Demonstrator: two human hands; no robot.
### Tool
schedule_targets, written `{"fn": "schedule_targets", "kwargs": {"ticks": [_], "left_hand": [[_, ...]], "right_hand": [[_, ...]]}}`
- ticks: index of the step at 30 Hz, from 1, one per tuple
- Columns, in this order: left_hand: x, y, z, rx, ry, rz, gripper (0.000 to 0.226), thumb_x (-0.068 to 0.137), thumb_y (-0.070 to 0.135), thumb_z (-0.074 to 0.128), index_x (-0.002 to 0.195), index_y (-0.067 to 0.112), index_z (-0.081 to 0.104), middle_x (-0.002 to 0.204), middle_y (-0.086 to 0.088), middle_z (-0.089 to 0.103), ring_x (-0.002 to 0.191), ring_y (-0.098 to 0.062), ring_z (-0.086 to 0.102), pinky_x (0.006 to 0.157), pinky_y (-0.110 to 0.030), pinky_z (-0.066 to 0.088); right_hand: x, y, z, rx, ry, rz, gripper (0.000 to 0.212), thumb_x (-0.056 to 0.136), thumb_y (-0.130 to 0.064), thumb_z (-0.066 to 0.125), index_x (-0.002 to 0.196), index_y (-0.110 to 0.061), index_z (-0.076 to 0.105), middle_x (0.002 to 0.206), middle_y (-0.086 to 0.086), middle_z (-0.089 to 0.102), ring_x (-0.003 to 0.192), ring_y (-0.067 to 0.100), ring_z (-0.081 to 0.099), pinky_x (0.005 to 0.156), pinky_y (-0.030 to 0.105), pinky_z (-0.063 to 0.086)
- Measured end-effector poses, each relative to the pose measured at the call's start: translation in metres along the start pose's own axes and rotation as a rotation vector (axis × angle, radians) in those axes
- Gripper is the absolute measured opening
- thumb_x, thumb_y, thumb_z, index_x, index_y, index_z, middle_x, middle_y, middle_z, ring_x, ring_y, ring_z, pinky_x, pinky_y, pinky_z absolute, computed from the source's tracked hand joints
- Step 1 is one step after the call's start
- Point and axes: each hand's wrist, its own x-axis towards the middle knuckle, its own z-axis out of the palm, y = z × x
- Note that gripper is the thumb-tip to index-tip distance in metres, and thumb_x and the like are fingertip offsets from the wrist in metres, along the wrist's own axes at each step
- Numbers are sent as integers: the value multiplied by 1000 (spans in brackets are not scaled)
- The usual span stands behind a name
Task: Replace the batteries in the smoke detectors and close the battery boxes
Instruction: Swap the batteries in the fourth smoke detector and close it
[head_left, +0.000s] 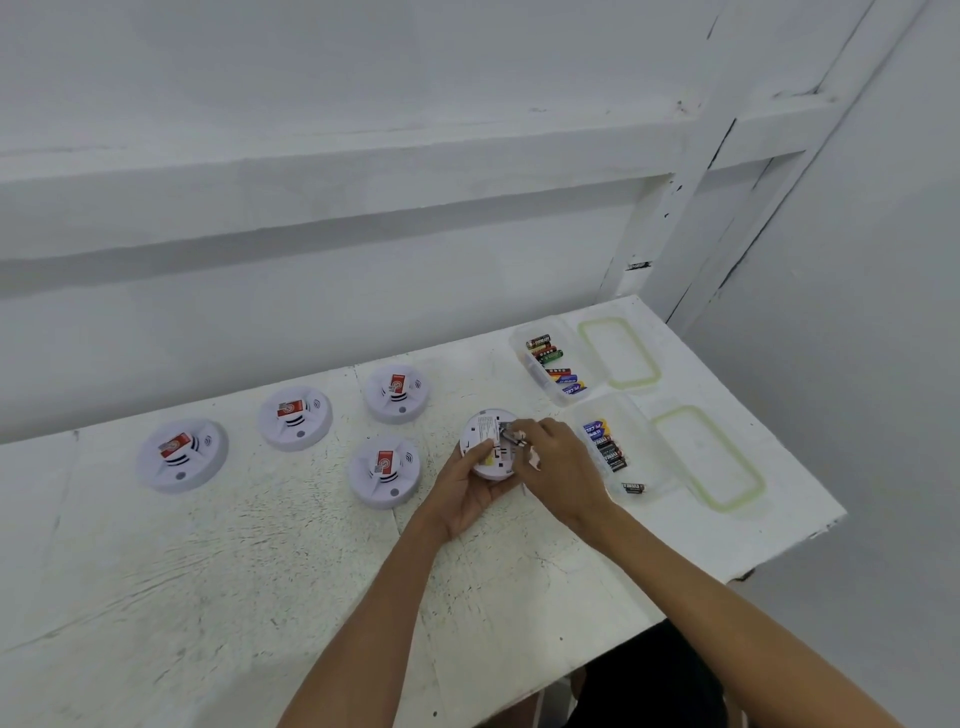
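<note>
My left hand (470, 491) grips a white round smoke detector (485, 434) turned back side up, just above the table, with the thumb across its back. My right hand (558, 467) pinches a battery (514, 435) at the detector's open battery slot. Several other smoke detectors lie face up with red labels: one near my left hand (384, 473), one behind it (397, 392), and two further left (295, 418) (182, 454). A near plastic box (641, 447) holds several batteries, partly hidden by my right hand. A far plastic box (556, 366) holds more batteries.
The white table (260, 561) ends at a right edge just past the boxes. Two clear lids with green seals lie beside the boxes, one far (621, 353), one near (709, 457). A white wall rises close behind the table.
</note>
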Motion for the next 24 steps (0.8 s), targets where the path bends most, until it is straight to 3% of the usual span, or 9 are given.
{"fn": "schedule_targets", "kwargs": {"ticks": [3,7,10,14,18,24], "left_hand": [[1,0,-1,22,6,-20,52,102,10,56,152,6,42,143,-27,57,123,-40,63,90,-49,60],[1,0,-3,21,-11,-37,56,98,12,61,151,8,43,146,-27,54,134,-47,52,94,-52,58],[3,1,-2,19,-16,-54,63,93,13,64,152,8,43,145,-26,56,135,-47,51,94,-52,59],[2,1,-1,23,-34,-44,71,88,14,73,152,8,42,146,-26,54,137,-47,49,97,-53,57],[3,1,-3,-3,-68,-71,90,76,14,88,153,8,41,150,-27,50,140,-49,46,102,-56,53],[2,3,-8,-68,-69,-107,68,92,9,61,156,5,36,153,-30,45,142,-51,41,100,-55,53]], "right_hand": [[4,1,-15,180,52,229,25,82,-11,68,106,-14,73,89,1,71,78,11,65,77,29,55],[9,21,-45,255,191,380,13,85,-11,69,93,-17,78,77,-12,71,72,-6,64,76,8,48],[5,46,-66,266,230,505,18,89,-15,62,94,-19,78,78,-11,74,78,3,69,79,17,50],[-9,75,-81,252,196,624,19,93,-18,57,100,-18,75,79,-3,76,78,14,73,74,7,42],[-23,86,-82,225,170,695,9,91,-22,63,98,-17,63,74,1,73,75,15,69,62,16,43],[-31,95,-66,114,102,695,17,91,-23,64,78,-13,66,66,2,69,68,22,69,68,36,57]]}}
